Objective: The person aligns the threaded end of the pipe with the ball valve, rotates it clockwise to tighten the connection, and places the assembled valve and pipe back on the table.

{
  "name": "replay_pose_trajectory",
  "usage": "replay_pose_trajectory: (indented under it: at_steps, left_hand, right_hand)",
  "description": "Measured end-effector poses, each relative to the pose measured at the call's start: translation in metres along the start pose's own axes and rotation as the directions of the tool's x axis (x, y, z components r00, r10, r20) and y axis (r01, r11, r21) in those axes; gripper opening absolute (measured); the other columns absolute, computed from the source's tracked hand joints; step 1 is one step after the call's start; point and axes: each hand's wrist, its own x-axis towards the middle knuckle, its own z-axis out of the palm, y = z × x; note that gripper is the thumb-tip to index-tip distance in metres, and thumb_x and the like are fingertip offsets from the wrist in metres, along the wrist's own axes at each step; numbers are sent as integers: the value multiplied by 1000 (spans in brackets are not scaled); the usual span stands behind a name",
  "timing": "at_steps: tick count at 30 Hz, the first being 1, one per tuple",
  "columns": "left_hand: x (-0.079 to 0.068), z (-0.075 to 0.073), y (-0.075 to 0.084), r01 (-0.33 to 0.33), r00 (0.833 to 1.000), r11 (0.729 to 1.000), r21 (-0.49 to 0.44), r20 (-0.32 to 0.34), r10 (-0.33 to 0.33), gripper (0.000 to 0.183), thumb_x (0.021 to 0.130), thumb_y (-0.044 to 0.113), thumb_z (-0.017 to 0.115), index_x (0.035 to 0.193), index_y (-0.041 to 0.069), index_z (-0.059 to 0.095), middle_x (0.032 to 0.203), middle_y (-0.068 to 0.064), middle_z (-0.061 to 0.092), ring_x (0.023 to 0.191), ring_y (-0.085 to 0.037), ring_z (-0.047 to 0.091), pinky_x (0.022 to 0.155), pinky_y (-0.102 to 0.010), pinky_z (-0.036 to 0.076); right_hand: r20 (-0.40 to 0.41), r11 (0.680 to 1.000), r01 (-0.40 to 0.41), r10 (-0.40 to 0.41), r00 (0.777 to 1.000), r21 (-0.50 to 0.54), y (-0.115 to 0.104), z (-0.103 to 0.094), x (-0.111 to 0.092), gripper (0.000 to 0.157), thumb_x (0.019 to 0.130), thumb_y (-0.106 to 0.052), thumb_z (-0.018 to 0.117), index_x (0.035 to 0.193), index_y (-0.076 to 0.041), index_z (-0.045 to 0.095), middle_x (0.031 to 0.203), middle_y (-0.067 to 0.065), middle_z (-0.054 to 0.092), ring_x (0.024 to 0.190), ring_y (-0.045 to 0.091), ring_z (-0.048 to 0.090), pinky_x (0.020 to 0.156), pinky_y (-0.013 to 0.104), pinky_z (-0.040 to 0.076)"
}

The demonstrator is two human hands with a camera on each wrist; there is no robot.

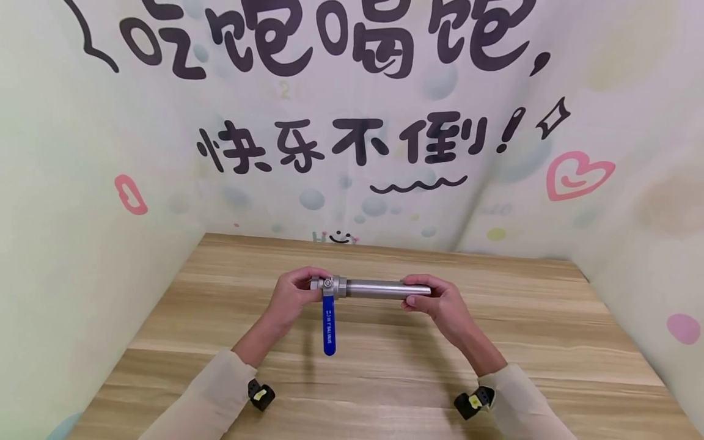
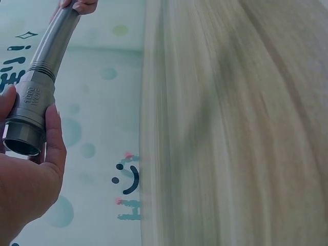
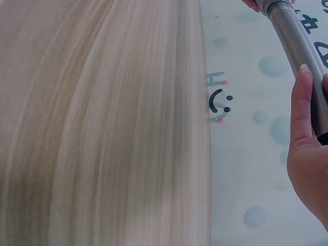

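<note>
A metal ball valve (image 1: 336, 286) with a blue lever handle (image 1: 329, 327) is joined to a steel pipe (image 1: 379, 289), held level above the table in the head view. My left hand (image 1: 289, 297) grips the valve body at its open end. Around the pipe's far right end, my right hand (image 1: 447, 305) curls its thumb and fingers. In the left wrist view the valve body (image 2: 35, 100) shows raised lettering and a hollow end, with pipe threads visible beside it. The right wrist view shows the pipe (image 3: 295, 38) running from the fingers up to the valve.
The wood-grain table (image 1: 220, 342) spreads beneath both hands. Behind it stands a white printed backdrop (image 1: 341, 201) with black lettering, and pale walls rise at both sides. Small black cameras sit on the left wrist (image 1: 261, 395) and right wrist (image 1: 473, 403).
</note>
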Motion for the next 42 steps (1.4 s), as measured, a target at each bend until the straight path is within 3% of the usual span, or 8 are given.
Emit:
replay_pose_trajectory:
  at_steps: [12,20,30,42]
  left_hand:
    - [0,1,2,-3,1000,999,33,4,3,26,80,-10,68,105,-4,68,108,-14,67,89,-20,60,73,-27,55]
    - [2,2,0,2,1000,999,38,2,-2,29,78,-12,67,106,-5,68,110,-17,66,92,-21,58,73,-26,54]
    - [2,1,1,9,1000,999,46,-7,-9,30,77,-13,66,106,-5,69,110,-18,65,90,-22,58,73,-26,53]
    - [0,1,2,-14,1000,998,69,3,14,29,78,-12,66,105,-2,70,110,-15,67,91,-22,58,73,-27,53]
  right_hand:
    - [3,999,23,-23,1000,46,1,-2,-1,30,88,2,65,116,9,58,97,11,63,83,22,71,80,35,57]
    - [-8,1000,24,-24,1000,13,1,-3,-1,24,90,-1,64,113,5,62,99,11,62,84,24,71,82,37,56]
    - [-26,1000,-29,28,999,-8,-1,-4,-1,38,83,7,67,120,12,56,104,14,61,84,22,71,81,34,56]
    - [-47,999,-46,45,998,-22,-2,-3,-1,37,88,0,66,121,13,54,106,13,59,86,23,71,83,36,56]
